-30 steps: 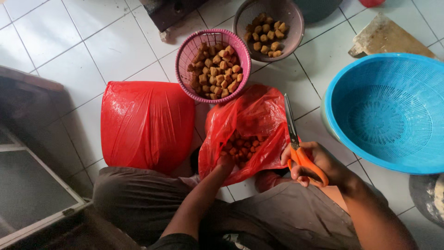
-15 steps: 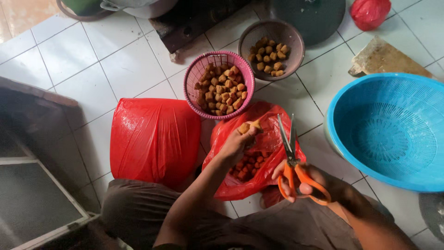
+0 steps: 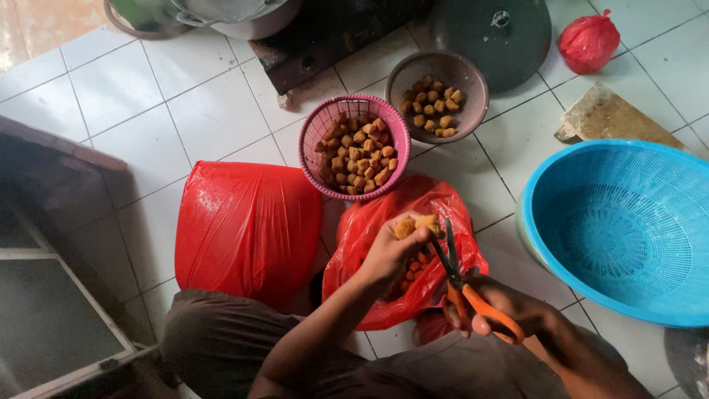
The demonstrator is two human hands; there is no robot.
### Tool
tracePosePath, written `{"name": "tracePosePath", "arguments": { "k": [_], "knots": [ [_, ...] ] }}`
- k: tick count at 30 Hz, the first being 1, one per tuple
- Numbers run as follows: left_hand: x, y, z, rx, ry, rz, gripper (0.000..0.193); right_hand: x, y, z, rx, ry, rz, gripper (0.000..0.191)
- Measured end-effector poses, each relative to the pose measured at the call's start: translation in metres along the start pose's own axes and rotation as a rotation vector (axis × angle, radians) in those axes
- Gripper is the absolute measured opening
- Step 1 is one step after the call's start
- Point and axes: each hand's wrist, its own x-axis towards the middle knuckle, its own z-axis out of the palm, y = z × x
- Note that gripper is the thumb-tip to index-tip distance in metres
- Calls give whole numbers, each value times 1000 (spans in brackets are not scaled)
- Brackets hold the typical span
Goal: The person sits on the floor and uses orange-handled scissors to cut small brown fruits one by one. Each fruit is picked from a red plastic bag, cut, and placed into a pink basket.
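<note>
My left hand [image 3: 390, 251] holds up two golden-brown fried pieces [image 3: 413, 224] above an open red plastic bag [image 3: 369, 236] that has more such pieces inside. My right hand [image 3: 509, 310] grips orange-handled scissors [image 3: 454, 270], whose blades point up right beside the held pieces. Just beyond the bag stands a pink basket [image 3: 314, 140] filled with the same brown pieces. A brown basket [image 3: 473, 77] farther back holds a smaller amount.
A full, closed red bag [image 3: 247, 225] lies to the left on the white tiled floor. A large blue basket [image 3: 628, 229] sits at the right. A dark round lid [image 3: 491, 33], a small tied red bag [image 3: 588, 41], a wooden board [image 3: 613, 118] and a dark stove [image 3: 325, 37] lie beyond.
My left hand came out of the open red bag with fried pieces and lifted them to the scissors. The right hand with the scissors moved closer to them.
</note>
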Motion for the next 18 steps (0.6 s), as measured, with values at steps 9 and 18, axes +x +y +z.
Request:
{"name": "tracePosePath", "arguments": {
  "k": [9, 18],
  "knots": [
    [65, -9, -57, -170, 395, -85, 49, 6, -17, 3, 134, 506, 160, 15],
    [4, -32, 72, -59, 132, 20, 52, 15, 4, -4, -98, 857, -88, 10]
  ]
}}
